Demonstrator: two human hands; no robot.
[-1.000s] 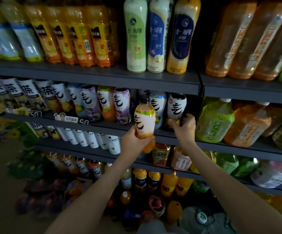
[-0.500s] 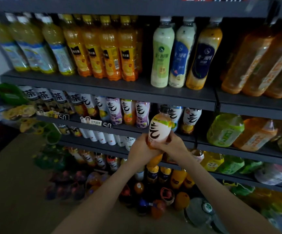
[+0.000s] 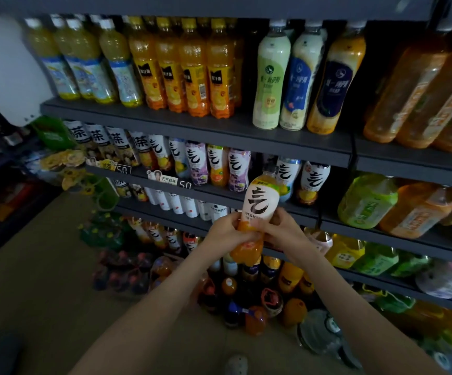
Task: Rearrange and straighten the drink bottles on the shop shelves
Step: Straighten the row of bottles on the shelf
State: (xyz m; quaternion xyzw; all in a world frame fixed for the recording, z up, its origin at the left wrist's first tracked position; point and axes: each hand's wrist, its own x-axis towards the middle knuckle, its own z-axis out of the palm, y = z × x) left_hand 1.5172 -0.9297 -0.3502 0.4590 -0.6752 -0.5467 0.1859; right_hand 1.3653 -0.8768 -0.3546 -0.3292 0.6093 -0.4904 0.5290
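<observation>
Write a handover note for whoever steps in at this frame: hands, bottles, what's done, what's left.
Left hand: grips the lower part of the orange bottle from its left side.
Right hand: grips the same bottle from the right.
Bottle: upright, label outward, held off the shelves in front of the middle shelf, by what looks like a gap between the purple-label bottle and the blue-label bottle.
Done: the bottle is in hand.
Left: set it into a row, probably that gap, then straighten the others.
</observation>
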